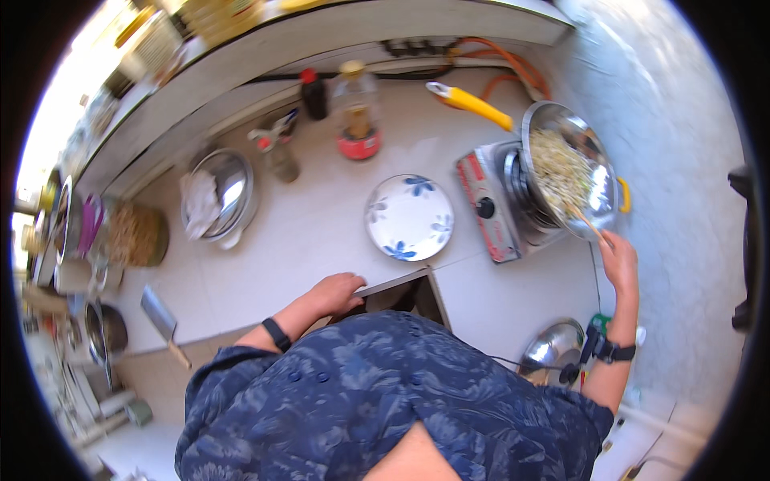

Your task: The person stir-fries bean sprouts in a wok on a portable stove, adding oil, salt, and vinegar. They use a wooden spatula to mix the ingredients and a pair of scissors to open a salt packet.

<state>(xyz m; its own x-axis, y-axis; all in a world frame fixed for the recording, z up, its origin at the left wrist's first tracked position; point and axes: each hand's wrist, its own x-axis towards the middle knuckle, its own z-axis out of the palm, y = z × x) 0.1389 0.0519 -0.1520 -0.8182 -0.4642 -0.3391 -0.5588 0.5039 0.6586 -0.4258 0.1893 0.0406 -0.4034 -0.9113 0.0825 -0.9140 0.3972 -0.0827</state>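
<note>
My right hand (619, 261) grips a thin wooden utensil (585, 219) whose far end sits in pale shredded food (556, 168) that looks like bean sprouts. The food fills the left side of a shiny metal wok (601, 171), which appears tilted over a portable gas stove (490, 210). The wok's long yellow handle (478, 108) points to the back left, unheld. My left hand (337, 293) rests at the counter's front edge beside a dark square opening, holding nothing. Between my hands and further back lies a white plate (409, 216) with blue flowers.
A cleaver (159, 315) lies at the counter's left front edge, handle overhanging. Behind stand a lidded pot (240, 204) with a cloth (200, 203), glass bottles (281, 162) and a red-based jar (359, 144). A metal bowl (556, 343) sits by my right forearm; a wall (668, 198) borders the right.
</note>
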